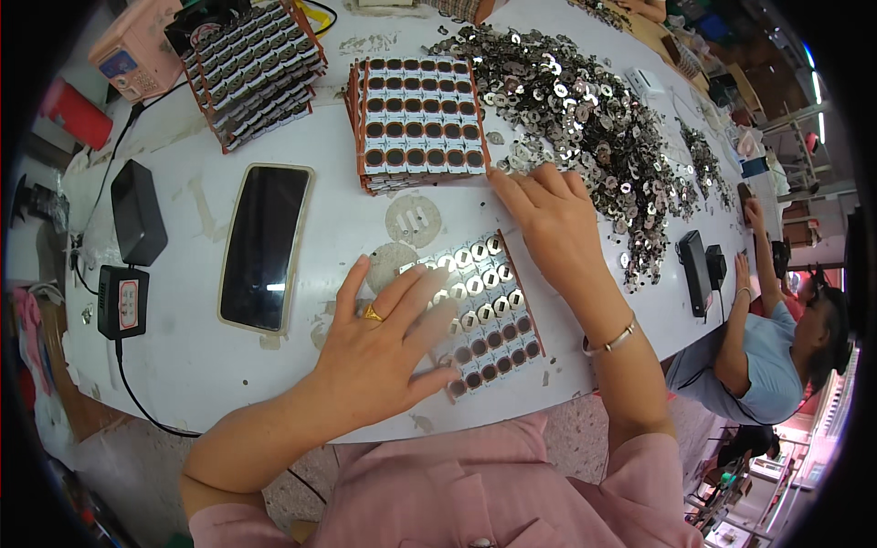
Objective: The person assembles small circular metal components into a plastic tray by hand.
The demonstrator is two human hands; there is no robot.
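Observation:
My left hand (379, 342) is spread over the left part of a circuit board panel (493, 320) lying on the table. Motion blurs some of its fingers, and a gold ring shows on one. Shiny metal discs cover the panel's upper rows; dark round spots show in the lower rows. Beyond the panel, my right hand (553, 219) has its fingers bent together at the near corner of a stack of similar panels (422, 119). It is also beside a large heap of small metal discs (575, 119). Whatever lies between its fingertips is hidden.
A dark-screened phone (265, 247) lies left of my left hand. Farther left are black boxes (137, 215) and a cabled adapter (121, 301). Another panel stack (251, 73) stands at the back left. A co-worker in blue (763, 365) sits at the right, near a black device (694, 272).

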